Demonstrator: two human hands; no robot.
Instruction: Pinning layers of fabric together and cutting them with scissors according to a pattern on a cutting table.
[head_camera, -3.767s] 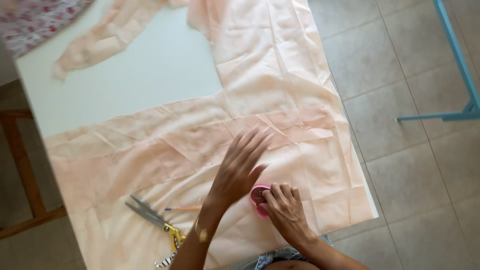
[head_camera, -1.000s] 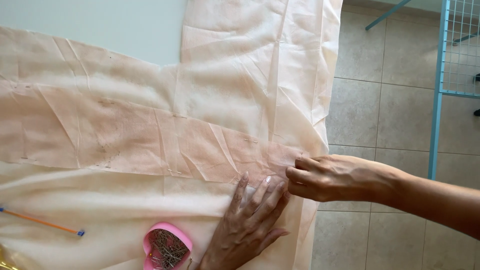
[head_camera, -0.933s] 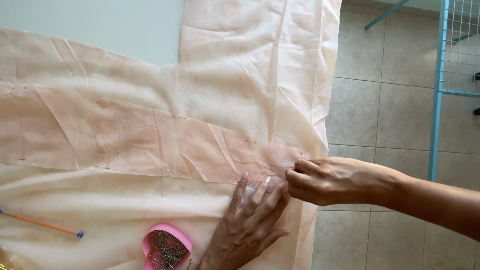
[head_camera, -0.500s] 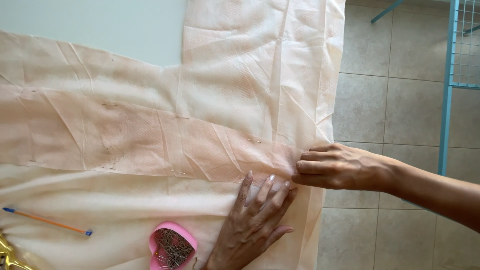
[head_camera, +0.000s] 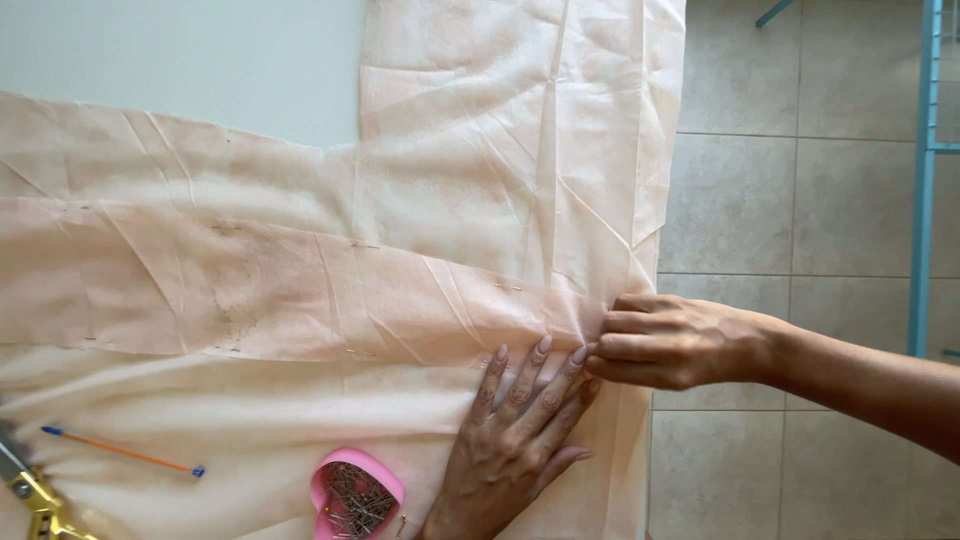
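A pale peach fabric (head_camera: 470, 180) lies spread over a white table (head_camera: 200, 60), with a darker folded band across its middle. My left hand (head_camera: 515, 430) rests flat on the fabric, fingers apart, pressing it down near the table's right edge. My right hand (head_camera: 680, 340) comes in from the right and pinches the end of the folded band at the fabric's edge, fingertips closed on the cloth just beside my left fingertips. A few pins sit along the band.
A pink heart-shaped box of pins (head_camera: 355, 492) sits near the bottom, left of my left wrist. An orange pen with a blue cap (head_camera: 120, 450) lies at lower left. Scissors (head_camera: 30, 490) show at the left corner. Tiled floor and a blue metal frame (head_camera: 925, 170) lie to the right.
My right hand has shifted slightly right along the band's end, still pinching it. My left hand stays flat on the fabric. Much earlier, both hands were at the pin box.
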